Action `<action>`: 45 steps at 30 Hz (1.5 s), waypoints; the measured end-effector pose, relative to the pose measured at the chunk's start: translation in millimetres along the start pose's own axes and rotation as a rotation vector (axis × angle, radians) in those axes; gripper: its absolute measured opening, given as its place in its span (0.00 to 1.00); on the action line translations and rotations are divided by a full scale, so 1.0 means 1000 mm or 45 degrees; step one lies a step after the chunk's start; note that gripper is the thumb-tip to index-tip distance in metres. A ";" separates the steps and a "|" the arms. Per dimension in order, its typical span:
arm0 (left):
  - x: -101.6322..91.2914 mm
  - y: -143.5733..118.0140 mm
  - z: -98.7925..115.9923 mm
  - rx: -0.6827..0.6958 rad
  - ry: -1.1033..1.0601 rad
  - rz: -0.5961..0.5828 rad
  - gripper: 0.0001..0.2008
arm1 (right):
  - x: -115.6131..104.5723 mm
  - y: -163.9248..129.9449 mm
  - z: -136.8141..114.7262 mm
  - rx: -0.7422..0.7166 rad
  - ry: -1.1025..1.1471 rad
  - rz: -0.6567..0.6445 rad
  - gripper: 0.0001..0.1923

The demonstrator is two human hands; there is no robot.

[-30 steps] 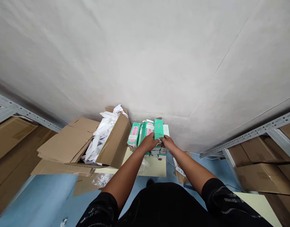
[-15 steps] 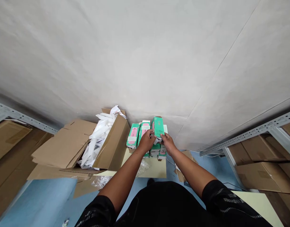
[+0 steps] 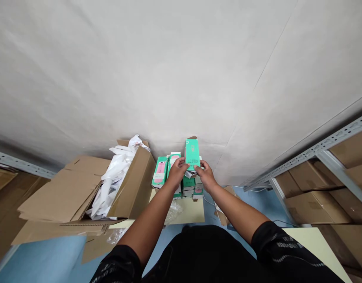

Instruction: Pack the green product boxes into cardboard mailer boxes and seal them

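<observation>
A green carton (image 3: 192,151) with pale print on its face is held above a stack of similar cartons. My left hand (image 3: 178,171) grips its lower left side, fingers closed at the edge. On the lower right edge, my right hand (image 3: 205,175) pinches it with the thumb on the front. A loose white flap shows at the carton's near end, between my hands. Beneath it stand several more green boxes (image 3: 188,183), partly hidden by my hands. To the left, a green box with a pink panel (image 3: 160,171) leans beside another like it.
An open cardboard box (image 3: 139,182) full of crumpled white paper (image 3: 117,173) stands on the left of the pale yellow table (image 3: 191,211). Clear plastic wrap (image 3: 174,210) lies near the table's front. Metal shelves with brown boxes (image 3: 311,206) flank both sides; the wall rises behind.
The held green carton has been raised slightly and turned so its printed face shows more squarely. Both hands have shifted with it. The camera view has turned a little.
</observation>
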State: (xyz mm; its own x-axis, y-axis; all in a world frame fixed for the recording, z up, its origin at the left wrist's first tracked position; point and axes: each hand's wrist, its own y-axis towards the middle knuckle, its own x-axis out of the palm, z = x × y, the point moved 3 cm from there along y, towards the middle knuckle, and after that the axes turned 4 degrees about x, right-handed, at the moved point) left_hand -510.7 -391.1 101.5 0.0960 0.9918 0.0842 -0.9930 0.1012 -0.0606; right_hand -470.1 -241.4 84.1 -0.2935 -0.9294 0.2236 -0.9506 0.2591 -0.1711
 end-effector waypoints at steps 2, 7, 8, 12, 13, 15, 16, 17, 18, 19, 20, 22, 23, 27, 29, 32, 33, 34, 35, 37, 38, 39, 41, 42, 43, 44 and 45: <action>0.000 -0.001 0.003 -0.010 -0.010 -0.007 0.24 | 0.003 -0.002 -0.004 0.012 0.016 -0.018 0.22; -0.002 -0.005 -0.002 -0.035 -0.039 0.040 0.24 | 0.004 -0.005 -0.007 0.120 0.082 -0.073 0.22; -0.002 -0.006 -0.003 -0.044 -0.047 0.054 0.25 | 0.003 -0.004 -0.007 0.165 0.112 -0.090 0.22; 0.001 -0.011 -0.005 -0.102 -0.112 0.024 0.23 | -0.002 0.002 -0.008 0.347 0.184 -0.067 0.18; 0.003 -0.012 -0.005 -0.118 -0.136 0.004 0.23 | -0.004 0.003 -0.008 0.377 0.177 -0.050 0.18; 0.007 -0.015 -0.005 -0.138 -0.185 -0.031 0.22 | -0.010 0.003 -0.008 0.415 0.146 -0.023 0.18; 0.011 -0.016 -0.005 -0.143 -0.208 -0.050 0.22 | -0.014 0.002 -0.008 0.423 0.132 -0.011 0.19; 0.015 -0.018 -0.006 -0.148 -0.226 -0.073 0.21 | -0.019 0.000 -0.008 0.424 0.120 0.003 0.20; 0.020 -0.020 -0.006 -0.154 -0.237 -0.100 0.21 | -0.025 -0.002 -0.008 0.418 0.112 0.020 0.20; 0.025 -0.022 -0.007 -0.161 -0.243 -0.128 0.22 | -0.032 -0.006 -0.008 0.408 0.110 0.039 0.20; 0.032 -0.024 -0.007 -0.169 -0.247 -0.156 0.22 | -0.040 -0.010 -0.008 0.397 0.113 0.057 0.20; 0.047 -0.030 -0.007 -0.184 -0.245 -0.215 0.22 | -0.057 -0.019 -0.009 0.372 0.131 0.092 0.21; 0.055 -0.034 -0.007 -0.188 -0.238 -0.245 0.22 | -0.067 -0.025 -0.010 0.360 0.141 0.115 0.21; 0.097 -0.057 -0.007 -0.216 -0.199 -0.392 0.23 | -0.114 -0.052 -0.015 0.298 0.181 0.240 0.20; 0.122 -0.074 -0.010 -0.232 -0.191 -0.472 0.23 | -0.141 -0.069 -0.015 0.275 0.217 0.295 0.20; 0.164 -0.104 -0.021 -0.274 -0.165 -0.583 0.23 | -0.188 -0.103 -0.013 0.248 0.253 0.392 0.21; 0.180 -0.115 -0.026 -0.294 -0.149 -0.616 0.24 | -0.205 -0.117 -0.012 0.241 0.258 0.437 0.21; 0.196 -0.128 -0.031 -0.315 -0.132 -0.648 0.24 | -0.223 -0.133 -0.011 0.240 0.263 0.486 0.22; 0.212 -0.141 -0.037 -0.336 -0.114 -0.685 0.24 | -0.240 -0.150 -0.010 0.241 0.270 0.541 0.22; 0.247 -0.171 -0.048 -0.375 -0.075 -0.770 0.24 | -0.276 -0.187 -0.009 0.230 0.286 0.641 0.22; 0.264 -0.187 -0.054 -0.393 -0.057 -0.817 0.24 | -0.293 -0.206 -0.009 0.217 0.292 0.687 0.21; 0.282 -0.204 -0.060 -0.408 -0.038 -0.867 0.24 | -0.310 -0.226 -0.009 0.202 0.296 0.733 0.21; 0.316 -0.239 -0.071 -0.415 0.002 -0.957 0.26 | -0.343 -0.267 -0.008 0.171 0.293 0.821 0.21; 0.332 -0.256 -0.076 -0.404 0.019 -0.998 0.27 | -0.359 -0.287 -0.007 0.159 0.289 0.866 0.22; 0.348 -0.273 -0.080 -0.389 0.032 -1.042 0.28 | -0.375 -0.306 -0.006 0.150 0.286 0.911 0.22; 0.363 -0.289 -0.085 -0.381 0.044 -1.089 0.28 | -0.389 -0.325 -0.005 0.140 0.285 0.952 0.22; 0.377 -0.305 -0.089 -0.385 0.056 -1.137 0.29 | -0.404 -0.343 -0.003 0.128 0.290 0.988 0.22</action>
State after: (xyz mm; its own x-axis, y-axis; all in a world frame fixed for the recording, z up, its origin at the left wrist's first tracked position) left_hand -165.3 -41.3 63.3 0.8213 0.5391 0.1867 -0.4917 0.8348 -0.2476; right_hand -25.7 45.9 55.8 -0.8886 -0.4156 0.1939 -0.4574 0.7726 -0.4402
